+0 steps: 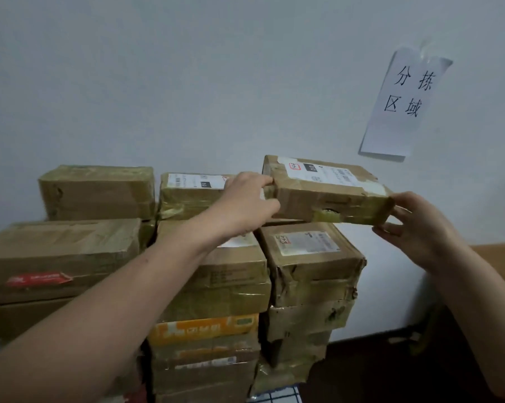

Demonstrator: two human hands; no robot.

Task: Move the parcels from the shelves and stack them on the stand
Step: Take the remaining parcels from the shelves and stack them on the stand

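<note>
The left hand (245, 199) grips the left end of a taped parcel (326, 196); the right hand (417, 228) pinches its right end (thumb above, fingers beneath); it sits tilted over the right column of stacked parcels (312, 274); a paper sign (402, 106) hangs behind.

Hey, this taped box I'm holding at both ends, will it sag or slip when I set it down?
Probably stiff: the held parcel shows straight edges between the left hand and right hand. Its glossy tape may be a bit slippery. The dented, torn front suggests soft cardboard, so squeeze gently.
</note>
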